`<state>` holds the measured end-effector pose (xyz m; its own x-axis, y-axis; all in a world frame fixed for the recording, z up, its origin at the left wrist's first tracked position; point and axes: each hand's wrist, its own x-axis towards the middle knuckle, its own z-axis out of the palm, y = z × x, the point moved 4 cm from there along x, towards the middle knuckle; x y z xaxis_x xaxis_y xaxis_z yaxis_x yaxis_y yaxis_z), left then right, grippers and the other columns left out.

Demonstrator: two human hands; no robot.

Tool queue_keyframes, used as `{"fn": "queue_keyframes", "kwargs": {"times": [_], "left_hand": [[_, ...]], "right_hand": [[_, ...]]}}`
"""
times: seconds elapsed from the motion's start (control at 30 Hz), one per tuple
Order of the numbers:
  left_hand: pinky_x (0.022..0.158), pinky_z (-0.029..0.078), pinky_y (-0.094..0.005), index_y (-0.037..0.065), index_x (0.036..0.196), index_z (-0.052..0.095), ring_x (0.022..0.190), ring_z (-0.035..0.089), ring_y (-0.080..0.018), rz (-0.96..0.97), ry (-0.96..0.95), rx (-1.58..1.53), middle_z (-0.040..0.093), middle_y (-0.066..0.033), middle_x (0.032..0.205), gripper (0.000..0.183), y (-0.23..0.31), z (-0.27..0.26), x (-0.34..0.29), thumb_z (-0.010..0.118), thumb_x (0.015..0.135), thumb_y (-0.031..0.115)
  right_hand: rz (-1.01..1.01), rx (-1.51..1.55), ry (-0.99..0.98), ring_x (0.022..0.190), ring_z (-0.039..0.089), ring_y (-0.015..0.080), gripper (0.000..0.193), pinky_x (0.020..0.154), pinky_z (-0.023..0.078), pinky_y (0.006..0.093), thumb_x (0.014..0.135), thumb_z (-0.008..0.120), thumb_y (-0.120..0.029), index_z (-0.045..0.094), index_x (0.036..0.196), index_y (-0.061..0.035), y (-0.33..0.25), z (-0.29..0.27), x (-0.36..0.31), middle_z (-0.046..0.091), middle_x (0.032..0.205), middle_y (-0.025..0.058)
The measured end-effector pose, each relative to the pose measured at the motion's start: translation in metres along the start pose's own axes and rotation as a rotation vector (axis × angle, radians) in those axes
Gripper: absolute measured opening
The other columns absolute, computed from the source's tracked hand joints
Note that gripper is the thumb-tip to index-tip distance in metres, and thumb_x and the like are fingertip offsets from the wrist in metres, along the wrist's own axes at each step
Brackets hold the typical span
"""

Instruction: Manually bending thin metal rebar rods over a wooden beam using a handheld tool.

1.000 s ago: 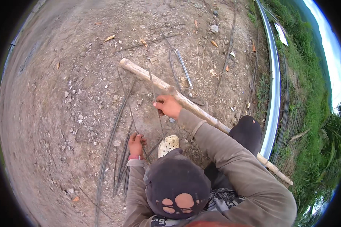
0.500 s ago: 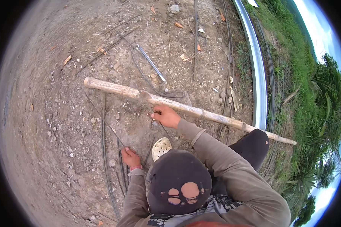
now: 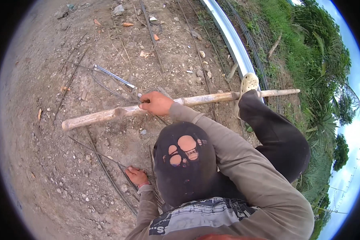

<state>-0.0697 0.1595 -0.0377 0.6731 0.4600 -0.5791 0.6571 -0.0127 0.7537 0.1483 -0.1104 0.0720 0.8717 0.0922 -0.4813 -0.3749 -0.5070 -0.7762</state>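
Note:
My left hand (image 3: 136,176) is low on the dirt, its fingers closed round a thin dark metal rod (image 3: 96,153) that runs away to the far left. Across the ground in front of me lies a long bamboo pole (image 3: 200,100). Over the pole's middle is my right hand (image 3: 158,103), with fingers curled and pressed together; whatever they grip is hidden. Just beyond that hand, a bent dark rod (image 3: 115,92) loops on the soil. My right foot, in a pale clog (image 3: 249,82), is at the pole's right part.
A shiny metal tube (image 3: 115,76) lies beyond the pole. A long silvery metal channel (image 3: 228,36) curves along the right, beside bundled dark rods (image 3: 250,42) and grass (image 3: 276,24). More rods (image 3: 150,32), stones and orange shards (image 3: 127,24) are scattered on the dirt.
The view has turned. My right hand has moved from the pole's near side up over it. My right leg has stretched out to the pole, while my left hand keeps hold of the rod.

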Motion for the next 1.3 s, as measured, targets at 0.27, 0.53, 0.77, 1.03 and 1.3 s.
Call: {"fn": "queue_keyframes", "kwargs": {"times": [0.27,0.53,0.77,1.03,1.3], "left_hand": [[0.047,0.038,-0.0350,0.004,0.077,0.047,0.048,0.049,-0.0201,0.138,0.216,0.289,0.048,-0.0069,0.053,0.025,0.000,-0.011,0.002,0.043,0.093,0.023],[0.051,0.039,-0.0401,0.004,0.076,0.047,0.051,0.049,-0.0322,0.072,0.237,0.344,0.050,-0.0140,0.058,0.024,-0.013,-0.013,0.011,0.043,0.091,0.022],[0.051,0.040,-0.0456,0.006,0.079,0.052,0.058,0.055,-0.0388,0.164,0.632,0.500,0.055,-0.0184,0.065,0.020,0.003,-0.003,0.007,0.047,0.089,0.023],[0.050,0.041,-0.0503,0.011,0.081,0.053,0.058,0.055,-0.0412,-0.064,0.609,0.696,0.057,-0.0182,0.064,0.018,0.007,-0.001,0.008,0.048,0.088,0.026],[0.058,0.044,-0.0516,0.011,0.088,0.053,0.066,0.057,-0.0422,-0.199,0.577,0.729,0.061,-0.0191,0.076,0.020,-0.002,0.004,0.005,0.044,0.089,0.028]], "right_hand": [[-0.027,-0.153,0.024,0.072,0.059,0.0320,0.028,0.067,0.044,0.0394,0.079,0.059,-0.027,0.060,0.089,-0.0007,-0.021,0.024,0.026,0.060,0.075,0.0189],[-0.067,-0.468,0.339,0.080,0.055,0.0428,0.031,0.071,0.043,0.0463,0.083,0.053,-0.028,0.052,0.089,0.0031,-0.036,0.023,0.107,0.058,0.091,0.0243],[0.025,-0.658,-0.150,0.087,0.056,0.0433,0.048,0.074,0.043,0.0491,0.085,0.054,-0.041,0.041,0.098,0.0036,0.003,0.052,0.158,0.056,0.089,0.0302],[-0.039,-0.659,-0.483,0.086,0.055,0.0460,0.045,0.074,0.043,0.0493,0.086,0.055,-0.035,0.036,0.101,0.0026,-0.011,0.083,0.105,0.056,0.090,0.0307],[-0.137,-0.625,-0.591,0.083,0.053,0.0481,0.042,0.072,0.041,0.0495,0.088,0.051,-0.035,0.034,0.098,0.0027,0.029,0.082,0.121,0.053,0.089,0.0328]]}}
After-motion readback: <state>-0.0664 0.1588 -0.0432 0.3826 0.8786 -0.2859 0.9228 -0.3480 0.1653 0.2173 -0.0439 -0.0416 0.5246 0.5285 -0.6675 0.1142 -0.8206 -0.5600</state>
